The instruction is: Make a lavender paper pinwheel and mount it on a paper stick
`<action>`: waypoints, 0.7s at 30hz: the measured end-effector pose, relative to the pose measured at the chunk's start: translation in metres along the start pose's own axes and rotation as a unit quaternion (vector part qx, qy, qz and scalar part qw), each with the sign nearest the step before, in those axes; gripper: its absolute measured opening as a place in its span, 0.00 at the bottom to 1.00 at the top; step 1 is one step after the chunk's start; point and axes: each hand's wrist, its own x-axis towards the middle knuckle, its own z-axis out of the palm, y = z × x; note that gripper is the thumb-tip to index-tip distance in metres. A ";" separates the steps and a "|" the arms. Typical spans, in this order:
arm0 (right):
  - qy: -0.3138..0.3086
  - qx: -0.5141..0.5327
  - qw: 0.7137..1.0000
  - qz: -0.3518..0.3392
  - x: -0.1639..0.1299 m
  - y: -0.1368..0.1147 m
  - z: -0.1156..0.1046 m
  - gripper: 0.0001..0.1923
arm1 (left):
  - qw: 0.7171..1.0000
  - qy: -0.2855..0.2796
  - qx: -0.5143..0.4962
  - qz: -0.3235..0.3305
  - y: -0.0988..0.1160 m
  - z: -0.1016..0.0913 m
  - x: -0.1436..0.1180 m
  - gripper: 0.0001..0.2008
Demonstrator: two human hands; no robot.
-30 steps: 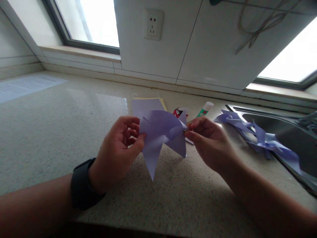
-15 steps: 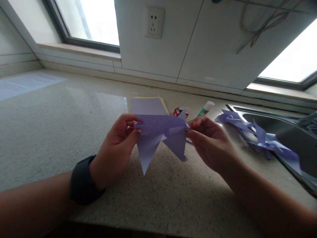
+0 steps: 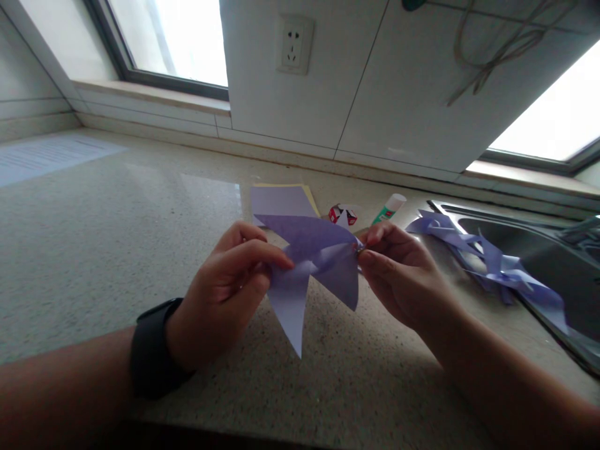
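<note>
My left hand [image 3: 229,281], with a black watch [image 3: 159,350] on its wrist, has thumb and fingers on a cut sheet of purple paper [image 3: 323,240], at its left flap. The paper is held up above the countertop, with pointed flaps hanging down and one long flap curving over to the right. My right hand [image 3: 398,262] pinches the paper's right end between thumb and forefinger, where a tiny shiny thing shows, too small to name.
Behind the paper are a stack of purple and yellow sheets [image 3: 281,199], a small red box [image 3: 335,214] and a glue stick [image 3: 390,209]. Folded purple paper shapes [image 3: 492,256] lie by the sink [image 3: 553,262]. A printed sheet [image 3: 51,159] lies far left on the countertop [image 3: 164,212].
My left hand has shifted from the paper's upper left corner to a lower flap. The long upper flap's left tip is now free, and the hanging point has swung right and down.
</note>
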 end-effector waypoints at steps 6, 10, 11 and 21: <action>-0.046 0.024 0.999 -0.011 -0.001 -0.004 -0.007 0.13 | 0.991 -0.123 -0.024 -0.037 0.009 -0.003 -0.004 0.16; -0.086 0.035 0.996 -0.003 -0.002 -0.006 -0.010 0.11 | 0.979 -0.153 -0.063 -0.114 0.011 0.002 -0.004 0.15; -0.093 0.031 0.995 -0.001 -0.002 -0.006 -0.010 0.11 | 0.976 -0.156 -0.068 -0.134 0.012 0.003 -0.004 0.16; -0.114 -0.017 0.993 -0.011 -0.002 0.000 -0.016 0.11 | 0.960 -0.191 0.000 -0.203 0.014 0.009 -0.010 0.15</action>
